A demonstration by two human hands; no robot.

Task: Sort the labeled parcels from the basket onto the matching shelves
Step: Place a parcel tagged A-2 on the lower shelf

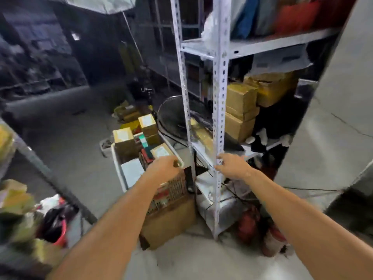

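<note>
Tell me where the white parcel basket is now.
In the head view the basket is left of centre, just left of the white shelf post and beside a black fan; the left hand grips its near corner.

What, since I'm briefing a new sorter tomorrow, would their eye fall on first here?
Two bare arms reach forward in the middle: the left hand grips the white basket by the near corner of its rim, and the right hand touches the perforated white shelf post beside it. The basket is packed with labeled parcels, and brown cardboard boxes are stacked on the shelf right of the post.
</note>
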